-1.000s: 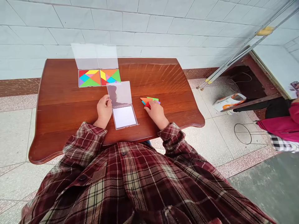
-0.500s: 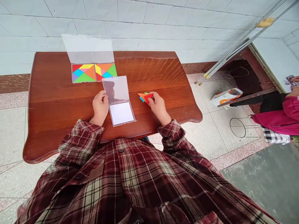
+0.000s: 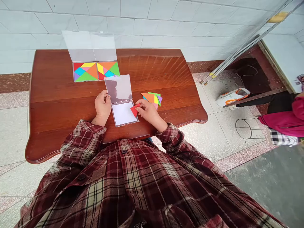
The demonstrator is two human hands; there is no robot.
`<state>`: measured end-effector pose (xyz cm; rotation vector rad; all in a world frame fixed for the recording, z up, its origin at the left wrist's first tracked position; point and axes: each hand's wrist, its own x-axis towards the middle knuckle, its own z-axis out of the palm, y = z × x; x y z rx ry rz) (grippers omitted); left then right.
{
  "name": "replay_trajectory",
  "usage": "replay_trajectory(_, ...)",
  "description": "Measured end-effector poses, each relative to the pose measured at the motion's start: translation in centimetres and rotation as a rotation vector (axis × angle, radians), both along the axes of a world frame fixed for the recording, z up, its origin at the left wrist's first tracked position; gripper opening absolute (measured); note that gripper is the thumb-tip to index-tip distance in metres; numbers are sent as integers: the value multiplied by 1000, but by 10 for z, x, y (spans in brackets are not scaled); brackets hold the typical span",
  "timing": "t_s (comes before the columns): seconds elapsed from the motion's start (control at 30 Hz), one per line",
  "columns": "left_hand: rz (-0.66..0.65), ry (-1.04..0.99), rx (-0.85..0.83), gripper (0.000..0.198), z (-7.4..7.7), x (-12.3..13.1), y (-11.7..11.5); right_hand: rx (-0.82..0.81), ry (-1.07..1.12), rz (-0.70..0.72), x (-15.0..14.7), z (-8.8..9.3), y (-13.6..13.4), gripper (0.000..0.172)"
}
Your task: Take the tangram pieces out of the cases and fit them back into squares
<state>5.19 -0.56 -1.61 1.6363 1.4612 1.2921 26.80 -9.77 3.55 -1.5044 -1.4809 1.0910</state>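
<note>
Between the thumb and fingers of my right hand (image 3: 148, 111) is a red triangular tangram piece (image 3: 135, 110). It hovers over the right side of a small square case (image 3: 114, 121) whose inside is plain white. The case's clear lid (image 3: 118, 88) stands raised behind it. My left hand (image 3: 103, 106) pinches the left edge of that lid. Just beyond my right hand lies a loose pile of tangram pieces (image 3: 151, 97), in orange, green, yellow, purple, pink and blue, partly covered by my fingers.
Two filled tangram cases (image 3: 85, 72) with raised clear lids stand at the back left of the wooden table (image 3: 54, 104). A tiled wall (image 3: 156, 25) rises behind. At the far right are a person in a magenta top (image 3: 282, 115), a white bag (image 3: 232, 96) and leaning metal poles (image 3: 237, 47).
My right hand has moved left from the pile to the white case, carrying the red triangle. The pile it covered now shows more fully. My left hand stays at the lid.
</note>
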Motion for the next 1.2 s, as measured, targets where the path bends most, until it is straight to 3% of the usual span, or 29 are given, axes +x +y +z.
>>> replay_trajectory(0.23,1,-14,13,16,-7,-1,3,-55,113,-6,-15,-10,-4,13)
replay_trajectory(0.57,-11,-36,21,19,-10,-1,3,20,122,-41,-16,-19,-4,19)
replay_trajectory(0.7,6,-33,19,17,-7,0,1,-35,194,-72,-19,-18,-4,27)
replay_trajectory(0.97,13,7,6,16,9,3,-9,2,228,-134,-19,-22,-4,33)
replay_trajectory(1.2,33,1,6,16,8,3,-8,17,226,-146,-18,-31,-4,34)
